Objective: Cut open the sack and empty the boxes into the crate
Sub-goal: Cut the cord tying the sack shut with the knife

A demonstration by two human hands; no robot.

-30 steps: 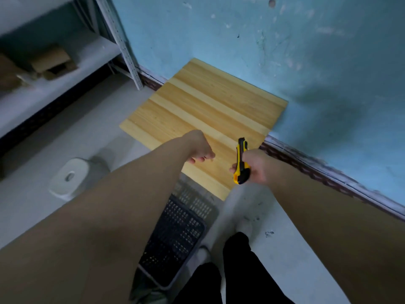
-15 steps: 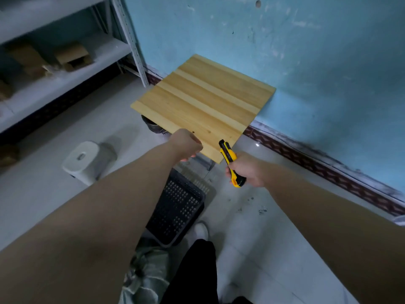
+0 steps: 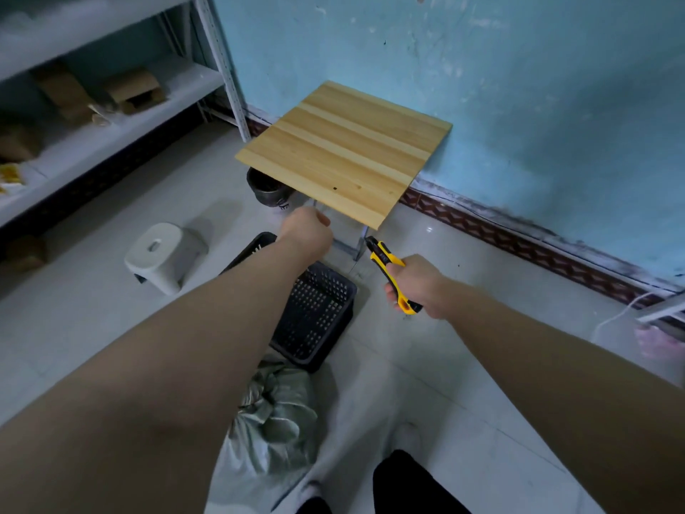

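Setting: a plain storeroom or back room, probably of a small shop or warehouse. Evidence: a white metal rack (image 3: 111,90) of slotted-angle posts stood along the left side, its shelves holding loose cardboard boxes (image 3: 135,91) and scraps, blurred at the frame edge. The wall (image 3: 519,87) was painted pale blue, scuffed and stained, with a patterned brown skirting strip (image 3: 519,243) at its foot. The floor (image 3: 111,328) was pale glossy tile, marked with dirt. Furnishings were sparse: a small wooden-topped table (image 3: 344,150) against the wall, a low white plastic stool (image 3: 163,254), a black perforated plastic crate (image 3: 315,313) and a tied grey-green sack (image 3: 274,413) set directly on the floor.
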